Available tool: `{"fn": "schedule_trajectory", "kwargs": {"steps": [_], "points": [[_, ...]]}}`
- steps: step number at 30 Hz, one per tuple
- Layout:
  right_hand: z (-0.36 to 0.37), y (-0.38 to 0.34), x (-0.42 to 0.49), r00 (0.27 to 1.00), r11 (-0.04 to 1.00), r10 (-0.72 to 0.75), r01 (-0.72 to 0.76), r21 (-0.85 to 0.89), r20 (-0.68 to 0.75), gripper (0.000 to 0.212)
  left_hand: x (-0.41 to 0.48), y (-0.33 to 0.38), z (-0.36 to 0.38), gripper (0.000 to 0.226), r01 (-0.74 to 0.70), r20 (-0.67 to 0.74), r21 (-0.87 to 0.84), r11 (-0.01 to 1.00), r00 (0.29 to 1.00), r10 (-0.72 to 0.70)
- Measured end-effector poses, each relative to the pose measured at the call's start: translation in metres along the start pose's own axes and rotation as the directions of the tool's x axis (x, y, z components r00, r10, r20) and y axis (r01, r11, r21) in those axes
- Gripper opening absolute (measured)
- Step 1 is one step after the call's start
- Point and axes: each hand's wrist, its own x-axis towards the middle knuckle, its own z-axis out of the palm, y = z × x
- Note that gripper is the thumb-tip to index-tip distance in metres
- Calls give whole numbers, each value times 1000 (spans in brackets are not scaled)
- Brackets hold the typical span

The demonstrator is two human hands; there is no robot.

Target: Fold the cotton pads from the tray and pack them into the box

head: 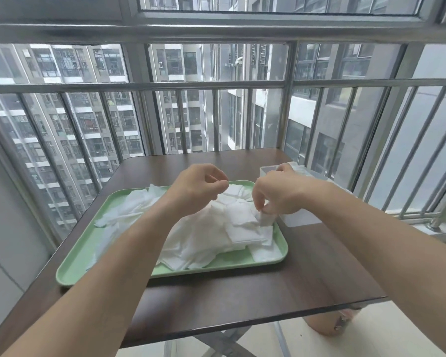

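At the centre right of the frame, the right hand (276,194) pinches a small folded pad (265,219) between thumb and fingertips, low over the right edge of the tray (75,266). To its left, the left hand (198,189) hangs above the heap with its fingers curled in and thumb against forefinger; nothing shows in it. Below both hands, the loose cotton pads (206,235) lie piled across the green tray, most of them still unfolded. The clear box (301,219) stands just beside the tray's right rim, partly hidden behind the right hand. The step looks like carrying this fold to the box. It is best to keep the pinch on the crease so the pad stays shut, then lay it flat against those already packed. The tray rests on a dark table (242,305).
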Motion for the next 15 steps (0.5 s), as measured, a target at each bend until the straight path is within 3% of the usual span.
{"fn": "schedule_trajectory", "kwargs": {"steps": [4,7,11,15], "points": [[-21,6,-12,995,971,15,10,241,-100,8,-3,-2,-2,5,6,-25,-17,1000,1000,-6],[-28,13,-16,979,866,32,73,496,-199,2,-7,3,-1,10,-35,8,-97,995,999,36],[-26,9,-14,965,623,79,146,768,-248,8,-13,8,-1,39,-31,166,-378,925,981,101],[-15,-1,-10,967,349,144,150,925,-211,18,-11,8,5,36,-63,66,-458,887,992,105]]}}
